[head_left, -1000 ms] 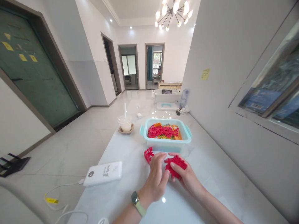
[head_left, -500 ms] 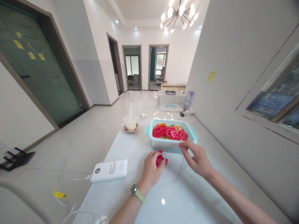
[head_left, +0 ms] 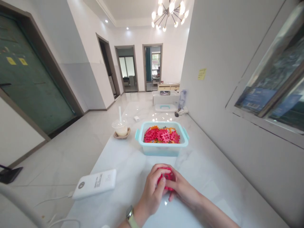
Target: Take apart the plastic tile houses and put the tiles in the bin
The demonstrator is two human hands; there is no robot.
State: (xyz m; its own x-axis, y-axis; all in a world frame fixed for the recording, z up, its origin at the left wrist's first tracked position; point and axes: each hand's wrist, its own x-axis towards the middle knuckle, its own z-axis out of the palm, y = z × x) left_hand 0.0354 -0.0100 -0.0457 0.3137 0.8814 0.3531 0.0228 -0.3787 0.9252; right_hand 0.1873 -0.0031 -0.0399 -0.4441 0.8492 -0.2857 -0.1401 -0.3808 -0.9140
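Observation:
Both hands meet around a red plastic piece assembly (head_left: pixel 168 178) low over the white table, in front of the tub. My left hand (head_left: pixel 153 186) wraps its left side, thumb across the front. My right hand (head_left: pixel 181 188) grips it from the right, and its fingers partly cover the piece. Beyond them stands a light-blue tub (head_left: pixel 161 150) filled with red and orange notched plastic pieces (head_left: pixel 159 134). Neither hand touches the tub.
On the marble-look table (head_left: pixel 128 167), a white power bank (head_left: pixel 95 183) with a cable lies at left. A drink cup (head_left: pixel 120 128) sits in a brown holder behind it. Farther back are a lidded box (head_left: pixel 165 108), keys (head_left: pixel 176 114) and a plastic bottle (head_left: pixel 182 98).
My right hand has come down from the tub's near rim to the red pieces in my left hand. Both hands now hold them, closer to me. The view has shifted right.

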